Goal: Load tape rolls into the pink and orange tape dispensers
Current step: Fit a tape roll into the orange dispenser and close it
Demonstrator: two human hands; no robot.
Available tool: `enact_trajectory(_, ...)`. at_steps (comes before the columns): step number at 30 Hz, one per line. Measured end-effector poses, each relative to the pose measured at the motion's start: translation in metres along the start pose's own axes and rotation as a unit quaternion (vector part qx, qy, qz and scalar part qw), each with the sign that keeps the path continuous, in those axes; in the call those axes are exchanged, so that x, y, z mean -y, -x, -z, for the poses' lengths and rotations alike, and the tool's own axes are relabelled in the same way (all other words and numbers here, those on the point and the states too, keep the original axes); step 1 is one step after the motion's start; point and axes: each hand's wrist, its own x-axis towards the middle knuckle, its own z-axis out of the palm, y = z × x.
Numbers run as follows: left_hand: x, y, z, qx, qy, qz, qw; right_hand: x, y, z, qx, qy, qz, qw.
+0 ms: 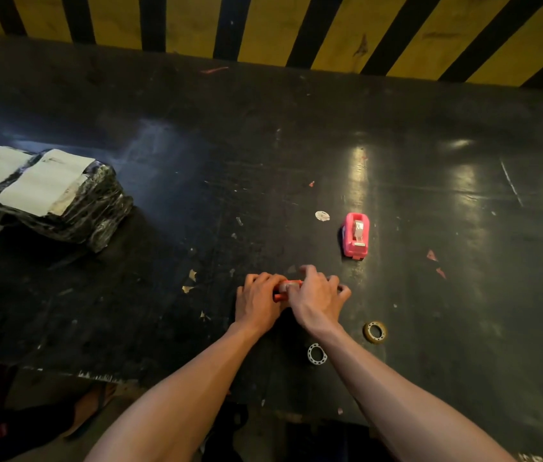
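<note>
The orange tape dispenser point(284, 289) rests on the black table point(196, 161), mostly covered by both hands; only its top edge and left end show. My left hand point(258, 303) grips its left side. My right hand point(318, 296) lies over its right side with fingers curled on it. The pink tape dispenser point(356, 235) stands alone farther back to the right, its metal cutter facing me. A brownish tape roll point(375, 332) lies flat to the right of my right wrist. A white ring-shaped tape core point(317, 354) lies next to my right forearm.
A black plastic-wrapped bundle with white labels point(46, 195) sits at the table's left. A small white disc point(322, 215) and scattered paper scraps lie near the dispensers. A yellow-and-black striped wall point(263, 25) runs behind the table. The table's front edge is just below my forearms.
</note>
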Motion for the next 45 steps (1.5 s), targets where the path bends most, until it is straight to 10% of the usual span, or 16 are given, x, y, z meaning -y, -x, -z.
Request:
enact_trajectory(18,0.002,-0.004,0.007,0.023,-0.017,-0.003,1.0,-0.024,-0.013,0.01,0.006,-0.102,-0.073,0.992)
enact_trajectory(26,0.005,-0.004,0.012,0.028,-0.034,-0.004,0.999,-0.063,-0.037,0.01,0.051,-0.296,-0.191,0.934)
enact_trajectory(40,0.004,-0.005,0.011,0.028,-0.032,0.006,0.999,-0.057,-0.036,-0.013,0.122,-0.324,-0.263,0.901)
enact_trajectory(45,0.004,-0.005,0.011,0.025,-0.037,-0.002,0.999,-0.061,-0.032,-0.002,0.152,-0.464,-0.261,0.833)
